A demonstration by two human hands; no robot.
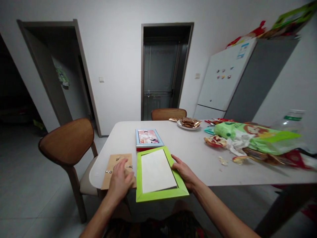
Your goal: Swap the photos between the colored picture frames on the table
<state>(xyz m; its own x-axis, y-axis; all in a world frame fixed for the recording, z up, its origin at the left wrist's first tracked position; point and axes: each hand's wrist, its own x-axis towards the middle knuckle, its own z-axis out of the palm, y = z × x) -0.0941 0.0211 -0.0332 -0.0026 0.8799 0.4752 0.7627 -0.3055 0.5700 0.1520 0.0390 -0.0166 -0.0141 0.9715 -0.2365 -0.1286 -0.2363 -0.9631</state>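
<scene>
A lime-green picture frame [139,178] with a white sheet [158,172] in its opening is tilted at the table's front edge. My right hand [184,172] grips the frame by its right side, thumb on the front. The sheet sits slightly askew, leaving a thin dark gap at the lower right. To the left, my left hand [121,178] is over a brown backing board [110,180], fingers loosely curved and apart; whether it touches the board is unclear. Small metal clips and a hanger show on the board. Behind the green frame lies a light-blue photo frame [148,145] holding a picture.
On the white table [188,148] stands a plate [188,127] of wrapped snacks. An opened pomegranate [215,141], crumpled tissue [239,145], peel scraps and a green package [262,135] crowd the right side. Wooden chairs [68,142] stand left and behind.
</scene>
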